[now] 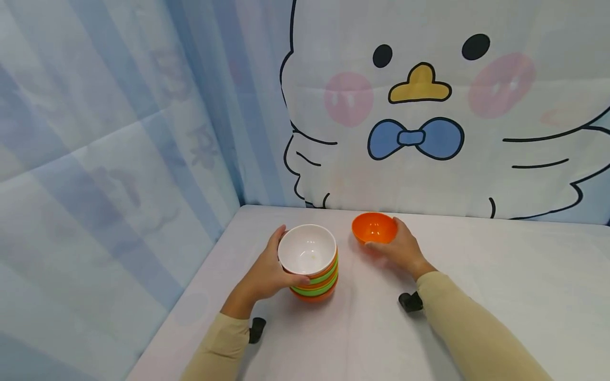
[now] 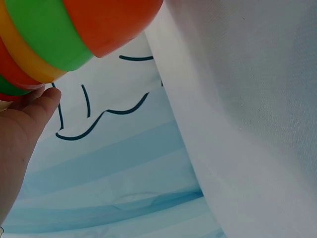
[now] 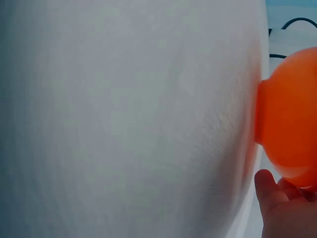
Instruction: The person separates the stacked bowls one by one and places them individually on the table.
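Note:
A stack of nested bowls in orange, green and yellow-orange stands upright left of the table's middle, with a white bowl on top. My left hand grips this stack near its top, thumb on the near side and fingers round the far left. To the right and farther back is a single orange bowl, mouth up. My right hand holds it by its right side, thumb at the front. In the right wrist view the base of this orange bowl is at the table surface.
A white-covered table spreads beneath both hands. Behind it hangs a curtain with a cartoon bird print, and a blue-striped curtain runs along the left. Dark wrist-camera parts jut out near the sleeves.

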`<state>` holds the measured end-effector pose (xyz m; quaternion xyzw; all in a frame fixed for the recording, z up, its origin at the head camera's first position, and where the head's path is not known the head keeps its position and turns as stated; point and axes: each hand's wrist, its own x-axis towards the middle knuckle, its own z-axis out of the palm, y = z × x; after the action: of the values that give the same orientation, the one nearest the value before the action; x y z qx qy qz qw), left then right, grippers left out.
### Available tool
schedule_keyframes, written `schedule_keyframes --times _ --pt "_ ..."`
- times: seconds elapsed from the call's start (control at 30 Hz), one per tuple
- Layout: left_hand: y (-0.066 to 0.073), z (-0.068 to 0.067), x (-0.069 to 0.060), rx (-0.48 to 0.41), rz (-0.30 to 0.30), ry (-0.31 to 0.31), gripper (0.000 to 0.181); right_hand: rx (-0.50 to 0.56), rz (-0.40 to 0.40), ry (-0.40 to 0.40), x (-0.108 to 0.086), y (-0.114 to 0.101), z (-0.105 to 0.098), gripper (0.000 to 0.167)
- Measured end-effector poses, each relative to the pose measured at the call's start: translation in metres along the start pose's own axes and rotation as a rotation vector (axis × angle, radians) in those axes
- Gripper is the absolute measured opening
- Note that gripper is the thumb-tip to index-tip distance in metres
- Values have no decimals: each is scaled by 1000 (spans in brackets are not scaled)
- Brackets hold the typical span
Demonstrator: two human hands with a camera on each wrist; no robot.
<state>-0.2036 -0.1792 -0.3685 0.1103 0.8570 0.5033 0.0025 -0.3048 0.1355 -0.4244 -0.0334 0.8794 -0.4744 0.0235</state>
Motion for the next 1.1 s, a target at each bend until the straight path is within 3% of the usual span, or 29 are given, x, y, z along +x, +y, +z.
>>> schedule_keyframes --times 1.1 --pt "1 1 0 -13 -17 3 120 24 44 -31 3 -2 -2 117"
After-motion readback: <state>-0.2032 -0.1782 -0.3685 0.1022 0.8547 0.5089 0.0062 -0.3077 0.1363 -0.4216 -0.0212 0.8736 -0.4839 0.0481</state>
